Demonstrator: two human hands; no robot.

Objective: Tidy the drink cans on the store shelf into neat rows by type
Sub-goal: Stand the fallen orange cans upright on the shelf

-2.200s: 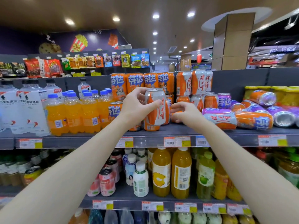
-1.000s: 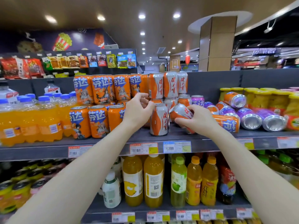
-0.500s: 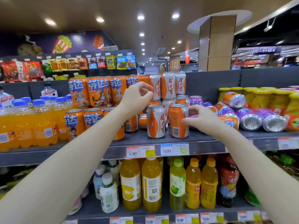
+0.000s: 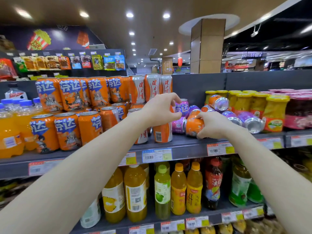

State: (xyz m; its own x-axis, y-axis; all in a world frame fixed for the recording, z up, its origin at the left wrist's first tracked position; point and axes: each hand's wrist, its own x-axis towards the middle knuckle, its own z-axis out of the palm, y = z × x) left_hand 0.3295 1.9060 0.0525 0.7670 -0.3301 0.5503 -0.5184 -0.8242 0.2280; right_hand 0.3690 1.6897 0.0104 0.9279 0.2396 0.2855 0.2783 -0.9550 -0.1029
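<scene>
Head view, right hand (image 4: 214, 125) fingers curled round orange can (image 4: 193, 127) lying sideways, long axis left-right along shelf (image 4: 184, 143), left hand (image 4: 160, 110) loosely curled over upright can (image 4: 163, 134), grip unclear.

orange cartoon-print cans (image 4: 67, 130), purple cans (image 4: 245, 116), blurry, perhaps yellow jars (image 4: 243, 103)

The dark grey metal shelf (image 4: 185, 146) bears plastic bottles of orange drink (image 4: 10, 134) at left, upright orange aluminium cans (image 4: 67, 130), orange-and-white cans (image 4: 163, 132), a toppled orange can (image 4: 194, 126) among tipped purple cans (image 4: 249, 119), then yellow-lidded jars (image 4: 274, 114).
</scene>
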